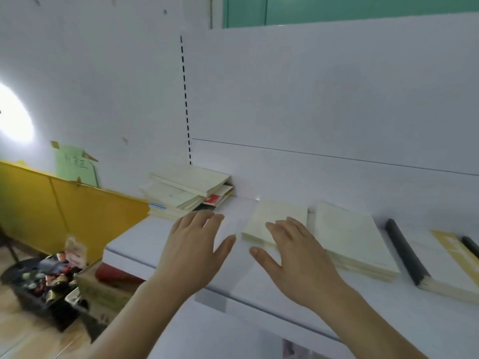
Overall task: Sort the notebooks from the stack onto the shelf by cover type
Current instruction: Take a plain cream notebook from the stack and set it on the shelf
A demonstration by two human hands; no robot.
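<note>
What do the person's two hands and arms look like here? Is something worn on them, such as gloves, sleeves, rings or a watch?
Both are bare. The left hand and the right hand wear no gloves, and no ring shows on the fingers that are visible. Both forearms are uncovered as far as the bottom edge of the picture: no sleeve, watch or bracelet is in view. The nails are short and look unpainted.

White wall (pixel 90 73) with a bright light patch (pixel 13 115) at left; yellow panel (pixel 64 203) below it, wooden floor (pixel 23 330), green window frame (pixel 363 9) at top.
</note>
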